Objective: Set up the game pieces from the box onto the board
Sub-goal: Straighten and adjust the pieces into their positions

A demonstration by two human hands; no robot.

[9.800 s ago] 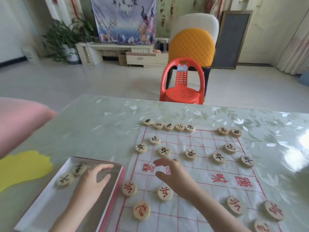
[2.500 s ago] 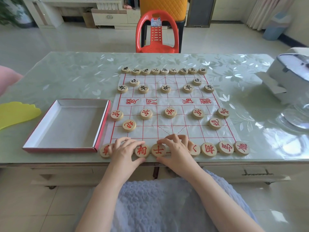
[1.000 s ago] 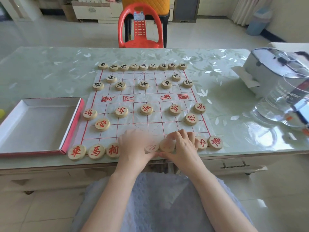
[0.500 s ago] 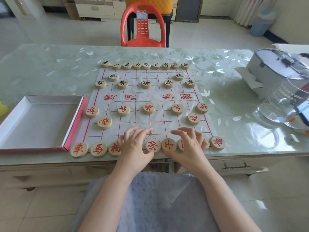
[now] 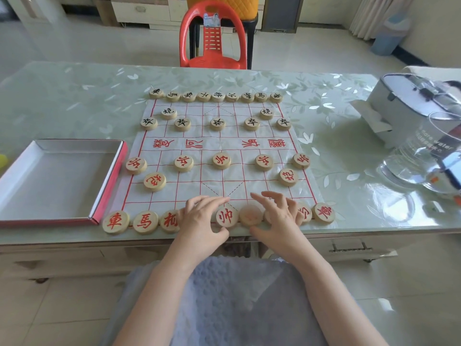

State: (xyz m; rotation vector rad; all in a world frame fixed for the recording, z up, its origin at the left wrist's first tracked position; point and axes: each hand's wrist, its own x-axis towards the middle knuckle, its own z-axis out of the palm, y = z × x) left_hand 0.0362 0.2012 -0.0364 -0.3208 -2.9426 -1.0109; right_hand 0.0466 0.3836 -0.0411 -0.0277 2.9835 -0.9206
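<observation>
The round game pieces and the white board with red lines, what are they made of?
The round pale game pieces look like light wood with a smooth finish: tan faces with carved-looking red or black characters. The white board with red lines seems to be thin plastic sheet or coated paper, not stiff: it shows wrinkles and a soft shine.

place: home living room | beyond fingers [image 5: 214, 201]: red chair [image 5: 214, 43], low cabinet [image 5: 147, 11], tiled floor [image 5: 87, 43], curtain [image 5: 369, 13] | under fingers: leaf-print tabletop [image 5: 74, 96]
</observation>
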